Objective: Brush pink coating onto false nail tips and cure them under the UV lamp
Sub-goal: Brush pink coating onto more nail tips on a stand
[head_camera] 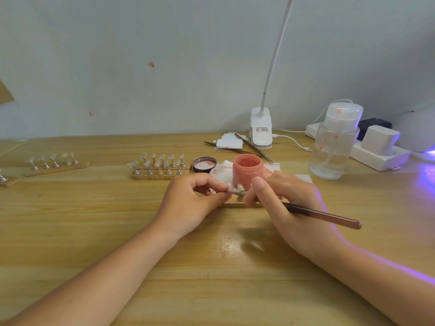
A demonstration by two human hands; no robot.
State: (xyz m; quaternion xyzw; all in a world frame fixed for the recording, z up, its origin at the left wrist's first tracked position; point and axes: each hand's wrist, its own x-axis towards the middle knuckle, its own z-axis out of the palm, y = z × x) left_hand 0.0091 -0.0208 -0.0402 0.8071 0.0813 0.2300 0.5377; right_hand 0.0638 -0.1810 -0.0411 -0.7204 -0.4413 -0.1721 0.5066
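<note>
**Wooden desk & what sits on it**

Light yellow-brown wooden table [94, 231], grain running left-right, against a pale wall. Far left: cork strip w/ five small metal stands holding clear nail tips [55, 164]; another cork bit w/ one stand at left edge [7, 181]. Centre-far: cork block w/ two rows of stands & tips [160, 167], dark round lid w/ pink smears [204, 164] just right of it, then white stained paper sheet [223, 171] under open pink jar [247, 170]. Far right: white clip lamp base [260, 129], clear pump bottle [334, 147], white power strip w/ plugs [376, 156]. Purple glow at right edge.
</note>
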